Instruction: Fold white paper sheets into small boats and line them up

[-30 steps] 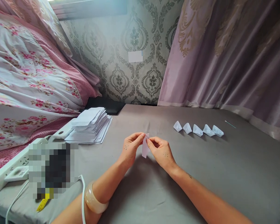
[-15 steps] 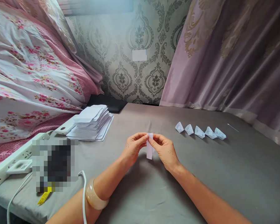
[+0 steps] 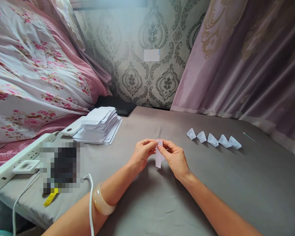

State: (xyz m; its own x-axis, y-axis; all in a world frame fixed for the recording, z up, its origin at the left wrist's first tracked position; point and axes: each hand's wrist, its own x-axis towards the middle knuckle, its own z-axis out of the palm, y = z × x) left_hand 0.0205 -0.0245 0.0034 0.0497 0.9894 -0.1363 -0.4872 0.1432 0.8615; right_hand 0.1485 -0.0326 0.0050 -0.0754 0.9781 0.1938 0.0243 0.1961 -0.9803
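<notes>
A narrow folded strip of white paper [image 3: 158, 159] hangs upright between my two hands above the grey cloth. My left hand [image 3: 144, 151] pinches its upper left edge between thumb and fingertips. On the other side, my right hand [image 3: 174, 158] grips the same paper near the top, its thumb lying across the front face. Behind the strip a further flap of the paper shows beside my right fingers; the rest of the folds are hidden. To the right stand several folded paper boats [image 3: 212, 140] in a row.
A tall stack of white paper sheets [image 3: 98, 126] sits at the back left. A white power strip [image 3: 22, 160], a white cable [image 3: 91, 203] by my left forearm, a blurred dark object [image 3: 65, 164] and a yellow tag [image 3: 50, 198] lie left. A thin pale stick [image 3: 249, 136] lies far right.
The view has shifted slightly, so the surroundings sit a little further right. Both hands keep their hold on the paper, and its rear flap shows a bit more on the right.
</notes>
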